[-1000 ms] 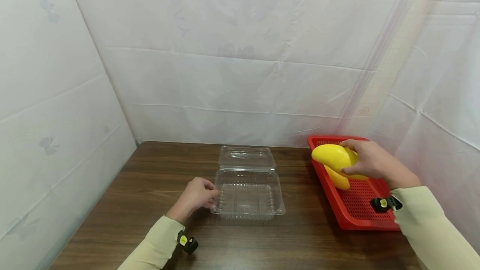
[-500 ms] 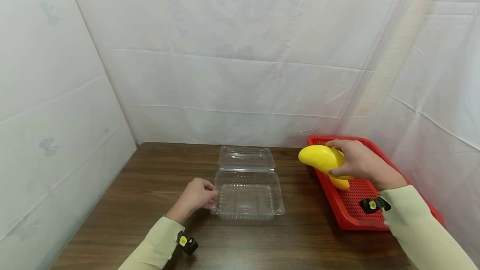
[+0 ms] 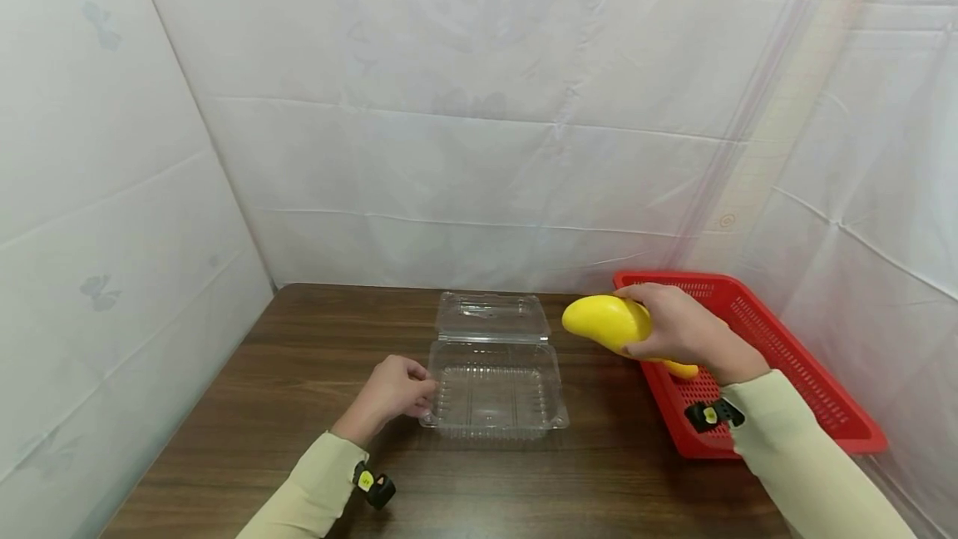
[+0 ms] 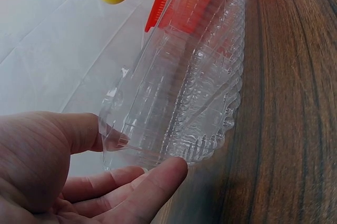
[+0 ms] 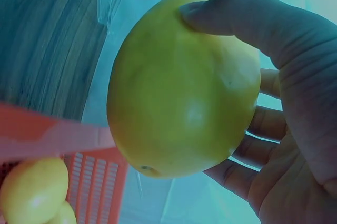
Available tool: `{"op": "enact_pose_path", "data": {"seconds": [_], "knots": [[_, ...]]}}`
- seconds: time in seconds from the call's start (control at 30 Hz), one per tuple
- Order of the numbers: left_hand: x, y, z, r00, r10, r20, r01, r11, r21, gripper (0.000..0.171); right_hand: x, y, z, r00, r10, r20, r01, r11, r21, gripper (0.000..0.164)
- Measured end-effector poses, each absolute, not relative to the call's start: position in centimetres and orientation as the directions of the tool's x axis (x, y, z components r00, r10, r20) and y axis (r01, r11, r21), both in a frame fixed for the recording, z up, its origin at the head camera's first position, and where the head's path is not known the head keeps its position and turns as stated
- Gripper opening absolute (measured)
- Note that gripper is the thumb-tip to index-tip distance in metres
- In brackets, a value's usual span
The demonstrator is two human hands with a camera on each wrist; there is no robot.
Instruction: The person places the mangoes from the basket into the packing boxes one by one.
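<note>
A clear plastic clamshell box [image 3: 490,399] lies opened flat on the table, its lid [image 3: 492,316] folded back toward the wall. At its left edge, my left hand [image 3: 392,389] pinches the rim; the left wrist view shows the thumb [image 4: 87,132] on one side of the wall and fingers on the other. My right hand [image 3: 677,327] grips a large yellow mango [image 3: 602,320] in the air, between the box and the red basket. In the right wrist view, the thumb [image 5: 231,16] presses on the mango's side and the other fingers reach behind it.
The red slotted plastic basket [image 3: 793,356] stands at the table's right, below my right forearm. Inside it lie more yellow mangoes [image 5: 34,192], partly hidden. White sheeting [image 3: 464,165] rises behind the brown wooden table [image 3: 299,364] and along both sides.
My right hand has carried the mango leftward from above the basket, past its left rim toward the box. The left hand and the box have stayed in place.
</note>
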State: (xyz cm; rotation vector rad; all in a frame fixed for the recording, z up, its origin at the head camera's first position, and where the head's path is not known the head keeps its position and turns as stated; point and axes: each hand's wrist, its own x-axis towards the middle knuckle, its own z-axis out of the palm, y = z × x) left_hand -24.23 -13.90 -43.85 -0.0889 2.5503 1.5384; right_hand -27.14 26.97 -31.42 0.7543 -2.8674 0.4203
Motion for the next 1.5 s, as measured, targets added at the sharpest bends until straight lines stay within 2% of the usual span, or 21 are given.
{"op": "enact_pose_path", "data": {"seconds": [0.3,0.9,1.3,1.5], "knots": [[-24.2,-14.1,-43.7,-0.985,0.031,-0.168,-0.135,0.462,0.877,0.017,-27.4,24.4,-32.3,-0.87,-0.453,0.195,-0.491,0.837,-0.241,0.073],[-24.3,-14.1,-44.0,-0.985,0.022,-0.171,-0.144,0.447,0.883,0.018,-27.8,20.2,-34.3,-0.789,-0.549,0.276,-0.607,0.768,-0.206,0.07],[-24.3,-14.2,-44.2,-0.988,0.03,-0.152,-0.123,0.448,0.885,0.016,-28.1,17.3,-35.9,-0.804,-0.547,0.234,-0.594,0.76,-0.264,0.071],[-24.2,-14.1,-44.1,-0.988,0.02,-0.155,-0.128,0.459,0.879,0.016,-28.6,16.1,-36.7,-0.804,-0.552,0.219,-0.594,0.764,-0.254,0.073]]}}
